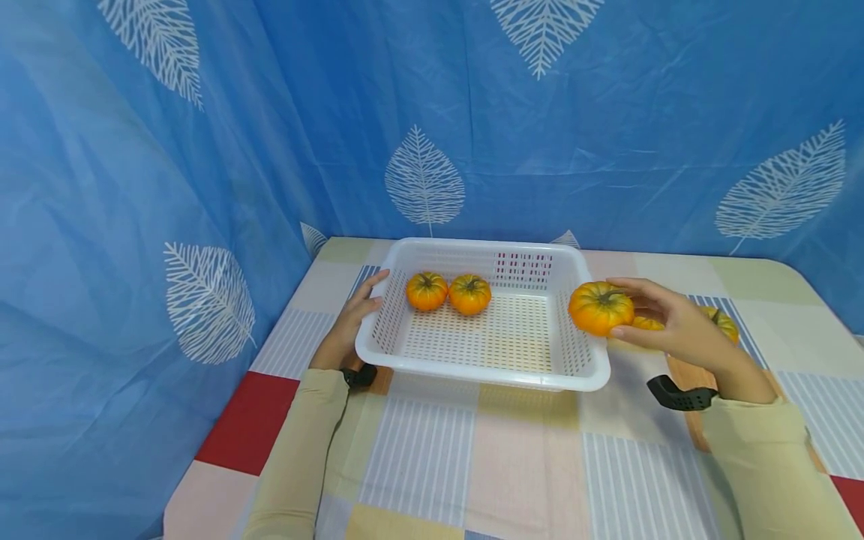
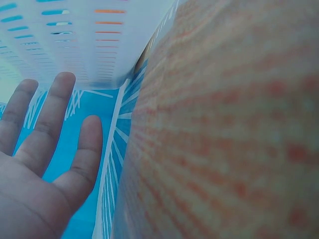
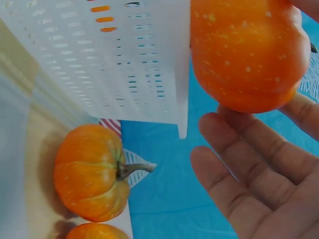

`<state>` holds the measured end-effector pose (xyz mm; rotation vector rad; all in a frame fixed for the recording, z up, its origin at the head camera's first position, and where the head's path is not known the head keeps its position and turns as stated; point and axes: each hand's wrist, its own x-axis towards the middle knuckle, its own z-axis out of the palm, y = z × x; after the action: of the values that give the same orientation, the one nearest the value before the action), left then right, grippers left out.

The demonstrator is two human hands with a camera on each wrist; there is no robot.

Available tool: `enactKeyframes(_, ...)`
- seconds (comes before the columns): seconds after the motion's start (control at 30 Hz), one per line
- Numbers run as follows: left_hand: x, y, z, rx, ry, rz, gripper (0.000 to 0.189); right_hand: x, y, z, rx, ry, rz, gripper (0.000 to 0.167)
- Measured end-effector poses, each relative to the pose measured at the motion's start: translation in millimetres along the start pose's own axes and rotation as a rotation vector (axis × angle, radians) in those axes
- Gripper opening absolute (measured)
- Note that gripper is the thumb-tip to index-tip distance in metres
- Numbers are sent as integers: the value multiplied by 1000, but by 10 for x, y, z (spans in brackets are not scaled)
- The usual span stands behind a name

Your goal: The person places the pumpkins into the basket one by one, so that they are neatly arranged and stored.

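A white perforated plastic basket (image 1: 459, 373) rests on the table, with two small orange pumpkins (image 1: 427, 291) side by side in its left half. My right hand (image 1: 675, 322) holds another orange pumpkin (image 1: 597, 309) between thumb and fingers, level with the basket's right rim. Its underside (image 3: 249, 59) shows beside the basket wall (image 3: 149, 64) in the right wrist view. At the basket's left end is my left hand (image 1: 351, 322), its fingers spread and fairly straight along the outer wall. In the left wrist view those fingers (image 2: 52, 114) overlap the slotted wall (image 2: 75, 40).
More pumpkins lie on the table right of the basket: one (image 1: 721, 324) beyond my right hand, another (image 1: 648, 323) partly hidden behind the fingers. A brown wooden board (image 1: 691, 382) lies under the right forearm. Blue leaf-patterned curtain (image 1: 472, 187) closes off the back and left.
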<state>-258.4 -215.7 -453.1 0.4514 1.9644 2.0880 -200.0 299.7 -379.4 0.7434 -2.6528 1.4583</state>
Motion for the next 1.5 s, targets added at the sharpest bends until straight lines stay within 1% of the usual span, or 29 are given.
enactKeyframes(0.1, 10, -13, -8, -6, -1, 8, 72, 75, -28, -18, -78, -29, -15, 67)
enactKeyframes(0.23, 14, -17, -4, 2, 12, -5, 72, 187, -74, -32, -141, -77, -54, 67)
enactKeyframes(0.33, 16, -24, -9, 10, 14, -7, 72, 279, -144, -51, -177, -121, -69, 68)
enactKeyframes(0.43, 20, -28, -16, 6, 10, 0, 72, 375, -233, -82, -210, -165, -33, 68)
enactKeyframes(0.5, 23, -30, -22, 3, 8, 6, 72, 442, -292, -101, -224, -196, 11, 68)
enactKeyframes(0.6, 27, -26, -22, 1, 8, 7, 72, 538, -366, -118, -221, -239, 65, 69)
enactKeyframes(0.7, 28, -27, -23, -2, 7, 8, 71, 623, -413, -121, -208, -268, 83, 69)
enactKeyframes(0.87, 22, -24, -20, -12, 9, 3, 70, 767, -448, -103, -190, -303, 70, 68)
enactKeyframes(0.97, 12, -14, -12, -13, 12, -1, 71, 867, -453, -89, -184, -321, 66, 69)
enactKeyframes(1.2, 22, -21, -19, -53, -19, 38, 72, 1077, -428, -38, -164, -370, 110, 73)
enactKeyframes(1.37, 29, -22, -23, -42, -20, 38, 72, 1195, -404, 12, -134, -383, 128, 71)
enactKeyframes(1.5, 27, -22, -24, -44, -17, 35, 72, 1271, -378, 58, -132, -399, 154, 73)
